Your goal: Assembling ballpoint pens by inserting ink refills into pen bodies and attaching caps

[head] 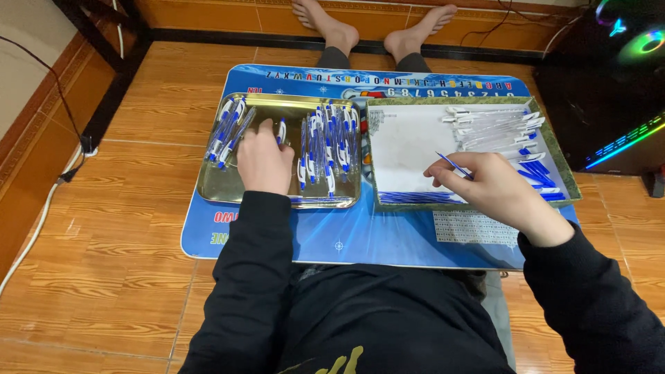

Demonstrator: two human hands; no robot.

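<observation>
1. The left hand point(264, 161) is resting knuckles up inside a shallow, shiny gold-coloured metal tray point(211, 183), with its fingers curled down onto the tray floor; whether it is gripping anything cannot be told, since the fingertips are hidden.
2. Just beyond that hand's fingertips a white-and-blue plastic ballpoint pen point(282, 130) is lying, and to the hand's right a dense row of assembled white-and-blue pens point(328, 147) is filling the tray.
3. To the left of the left hand, a smaller cluster of the same pens point(228, 130) is leaning against the tray's far left corner.
4. The right hand point(492, 185) is hovering over a rectangular green-rimmed tray with a white floor point(405, 138), its thumb and forefinger pinched shut on a thin blue pen refill point(454, 165), which is pointing up and to the left from the fingertips.
5. Beyond the right hand a heap of clear and white pen barrels point(492, 126) is lying, and just to its right is a pile of blue pen caps point(537, 173).
6. Below the right hand's fingers, a bundle of blue refills point(412, 197) is lying along the near edge of the green-rimmed tray.
7. Both trays are sitting on a blue printed lap table point(388, 239), which is standing over the person's legs on the wooden floor point(118, 270).
</observation>
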